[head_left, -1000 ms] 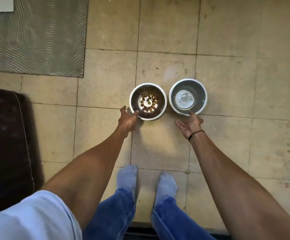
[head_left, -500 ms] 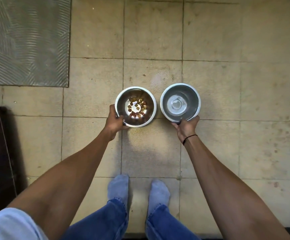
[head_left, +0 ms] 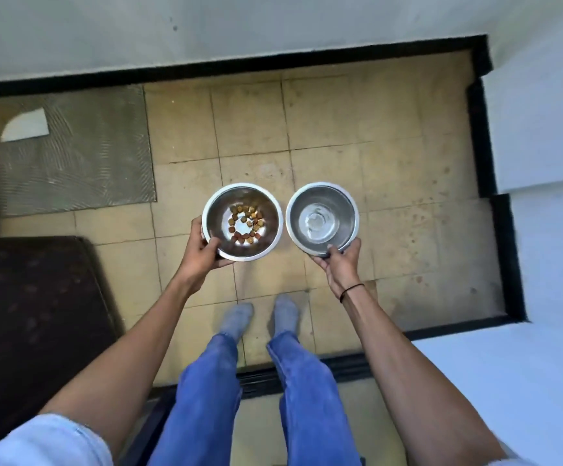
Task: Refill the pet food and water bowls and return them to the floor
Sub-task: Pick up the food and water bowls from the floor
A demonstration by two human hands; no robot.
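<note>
While both bowls hang above floor | left hand (head_left: 202, 253) fingers clasp food bowl (head_left: 242, 222) rim | right hand (head_left: 339, 265) fingers clasp water bowl (head_left: 322, 218) rim

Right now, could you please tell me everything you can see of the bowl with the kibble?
The kibble bowl is round, shiny metal with a pale rim, upright and lifted above the tiled floor. A sparse ring of brown kibble pieces lies on its bottom. The left hand grips its near-left rim, thumb inside.

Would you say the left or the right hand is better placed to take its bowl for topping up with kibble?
Left. The left hand already grips the kibble bowl; the right hand holds the other bowl, which has no kibble.
</note>
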